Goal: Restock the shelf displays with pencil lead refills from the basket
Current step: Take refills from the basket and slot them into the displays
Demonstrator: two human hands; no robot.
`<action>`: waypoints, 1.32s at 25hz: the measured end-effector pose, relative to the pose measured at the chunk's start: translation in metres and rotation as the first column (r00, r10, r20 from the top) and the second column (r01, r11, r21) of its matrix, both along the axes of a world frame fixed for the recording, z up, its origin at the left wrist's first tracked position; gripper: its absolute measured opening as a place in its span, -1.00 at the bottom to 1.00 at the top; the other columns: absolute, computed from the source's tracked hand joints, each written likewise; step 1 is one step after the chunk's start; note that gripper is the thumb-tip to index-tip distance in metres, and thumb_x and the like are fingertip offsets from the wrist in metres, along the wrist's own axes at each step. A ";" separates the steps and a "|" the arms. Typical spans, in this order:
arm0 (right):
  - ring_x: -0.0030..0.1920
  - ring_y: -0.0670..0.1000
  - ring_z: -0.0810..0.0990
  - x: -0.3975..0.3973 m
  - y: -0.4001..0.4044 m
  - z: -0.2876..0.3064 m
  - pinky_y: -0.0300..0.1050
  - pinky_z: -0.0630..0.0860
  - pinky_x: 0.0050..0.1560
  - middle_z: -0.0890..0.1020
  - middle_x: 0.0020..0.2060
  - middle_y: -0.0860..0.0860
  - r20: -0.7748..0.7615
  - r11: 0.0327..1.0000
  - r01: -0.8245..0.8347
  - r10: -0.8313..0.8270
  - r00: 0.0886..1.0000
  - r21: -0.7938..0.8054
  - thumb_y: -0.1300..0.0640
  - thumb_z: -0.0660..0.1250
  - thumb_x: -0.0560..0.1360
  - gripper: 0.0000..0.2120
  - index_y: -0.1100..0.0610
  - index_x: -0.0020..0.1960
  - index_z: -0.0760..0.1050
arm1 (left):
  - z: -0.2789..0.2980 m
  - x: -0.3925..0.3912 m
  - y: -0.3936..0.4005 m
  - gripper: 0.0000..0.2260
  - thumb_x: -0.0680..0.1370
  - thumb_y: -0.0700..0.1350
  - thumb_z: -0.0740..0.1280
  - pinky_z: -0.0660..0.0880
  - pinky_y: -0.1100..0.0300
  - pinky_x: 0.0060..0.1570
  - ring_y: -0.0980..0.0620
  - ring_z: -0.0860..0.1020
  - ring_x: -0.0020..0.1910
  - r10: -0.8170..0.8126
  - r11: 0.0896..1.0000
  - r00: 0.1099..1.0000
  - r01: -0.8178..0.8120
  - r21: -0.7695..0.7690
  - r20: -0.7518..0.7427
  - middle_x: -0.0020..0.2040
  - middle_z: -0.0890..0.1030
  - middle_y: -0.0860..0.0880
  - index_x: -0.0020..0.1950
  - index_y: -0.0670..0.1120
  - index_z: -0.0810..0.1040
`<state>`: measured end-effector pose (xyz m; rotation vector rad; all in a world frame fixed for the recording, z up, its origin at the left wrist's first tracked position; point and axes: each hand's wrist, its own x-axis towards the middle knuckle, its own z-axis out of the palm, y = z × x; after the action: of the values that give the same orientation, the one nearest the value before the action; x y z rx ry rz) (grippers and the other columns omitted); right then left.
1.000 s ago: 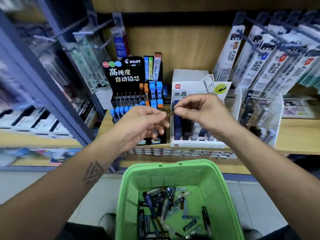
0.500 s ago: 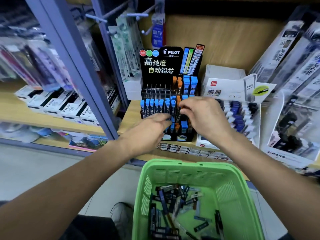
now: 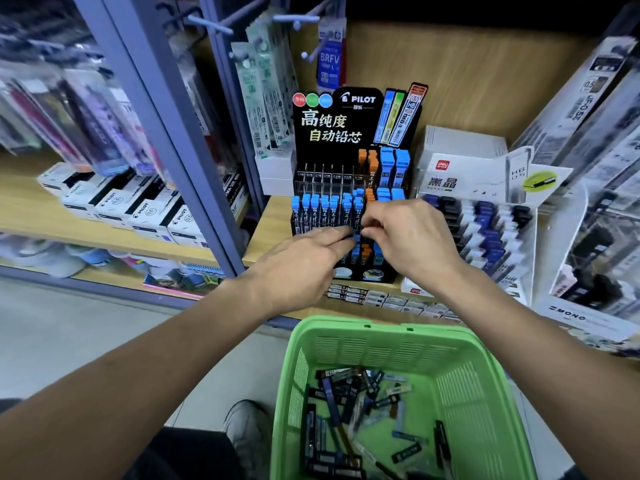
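Refill tubes [image 3: 323, 213] upright in display [image 3: 349, 140], caps up.

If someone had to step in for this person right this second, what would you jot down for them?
Left hand: fingers straight, touching the blue-capped tubes in the black Pilot display.
Right hand: fingers curled at the orange-capped slots; a tube in them cannot be made out.
Green basket below still holds many loose refills.
Done: the display's front rows are partly filled.
Left: empty back slots, and the rest of the basket.

Green basket [image 3: 460, 386] — loose lead refills [image 3: 349, 403] inside, black tiered display [image 3: 349, 140] part-filled
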<state>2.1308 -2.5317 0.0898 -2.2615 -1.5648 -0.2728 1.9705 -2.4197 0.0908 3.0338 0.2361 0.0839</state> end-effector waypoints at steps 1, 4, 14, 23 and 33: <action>-0.05 0.10 0.63 -0.002 0.001 -0.003 0.02 0.54 0.02 0.71 -0.15 0.00 0.012 1.000 -0.013 0.013 1.000 -0.019 0.04 0.42 0.54 -0.92 0.02 -0.01 0.65 | 0.000 0.000 0.000 -0.46 0.63 -0.19 0.18 -0.14 0.35 0.34 0.04 0.14 0.58 -0.010 1.000 1.000 0.010 0.014 0.006 0.62 0.15 -0.01 0.61 -0.06 0.16; 0.00 0.05 0.56 -0.003 0.002 -0.010 0.04 0.49 0.08 0.69 -0.11 -0.04 0.067 0.995 -0.040 0.046 0.997 -0.086 0.08 0.39 0.56 -0.90 0.03 0.01 0.68 | -0.002 0.002 -0.001 -0.47 0.62 -0.20 0.20 -0.12 0.35 0.38 0.04 0.18 0.56 -0.026 0.999 0.999 0.025 0.036 0.027 0.60 0.21 -0.02 0.60 -0.07 0.19; 0.00 0.07 0.63 0.005 -0.019 0.015 0.02 0.57 0.11 0.71 -0.06 0.01 -0.130 0.997 0.040 -0.031 0.991 0.068 0.19 0.33 0.56 -0.84 0.13 0.03 0.70 | 0.002 0.006 0.002 -0.46 0.54 -0.29 0.20 0.21 0.08 0.51 -0.02 0.29 0.50 0.029 1.000 0.999 -0.029 0.008 0.021 0.53 0.32 -0.06 0.54 -0.12 0.32; -0.26 -0.03 0.61 -0.042 -0.090 -0.065 -0.15 0.51 -0.24 0.67 -0.26 -0.06 -0.589 0.982 0.162 -0.187 0.786 -0.096 0.21 0.34 0.49 -0.86 0.05 -0.09 0.67 | -0.037 0.010 -0.076 -0.88 0.52 -0.26 0.22 0.55 0.02 -0.06 -0.06 0.57 -0.08 -0.001 0.998 0.994 -0.006 -0.070 -0.106 -0.08 0.57 -0.04 -0.05 -0.09 0.50; 0.14 0.13 0.57 -0.044 -0.152 -0.266 -0.13 0.48 -0.02 0.57 0.19 0.13 -0.395 0.673 0.016 -0.453 0.799 -0.739 0.15 0.40 0.49 -0.61 0.16 0.29 0.46 | -0.234 -0.004 -0.109 -0.73 0.56 -0.22 0.36 0.58 0.13 0.09 -0.07 0.58 0.05 0.278 0.830 0.702 -0.519 -0.204 -0.656 0.13 0.58 -0.17 0.23 -0.28 0.48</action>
<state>2.0870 -2.6833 -0.1763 -2.7355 -1.1202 1.0431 1.9662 -2.5291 -0.1429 2.4588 0.8657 -0.8218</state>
